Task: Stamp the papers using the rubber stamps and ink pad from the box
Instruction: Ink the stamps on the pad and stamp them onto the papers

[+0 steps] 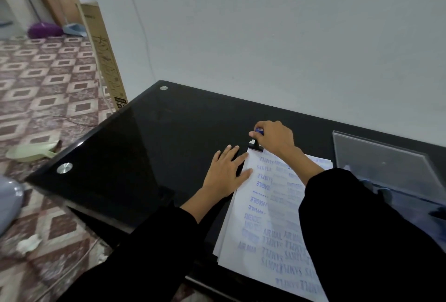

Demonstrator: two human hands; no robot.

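STAMPING AT THE EDGE: A person's right hand [272, 137] is wrapping its fingers and thumb around the blue top of a stamp [255, 143]. The stamp's black base is sitting on the far corner, at 11 o'clock, of the top sheet in a stack of papers [265, 217] on a black glass table [144, 144]. The left hand [228, 171], at 7 o'clock from the stamp, is lying flat with fingers straight. Its thumb and forefinger are resting on the sheet's left edge and its palm is on the glass. A clear box [386, 166] is standing at 3 o'clock from the papers, near them but apart. The ink pad is not showing plainly in this view.

The likeliest trouble is coming from where the stamp is landing. The base is reaching right to the sheet's corner, so part of the mark may be going onto the glass rather than the paper. The left hand is pinning only 1 edge, and the glossy table is giving the stack little hold, so a push at 11 o'clock may be sliding or skewing the top sheet and blurring the print. The right sleeve is lying across the middle of the sheet, over rows of blue marks, and any ink not yet dry may be smearing under it. The sheet is already looking crowded, so a fresh mark may be overlapping another and reading poorly.
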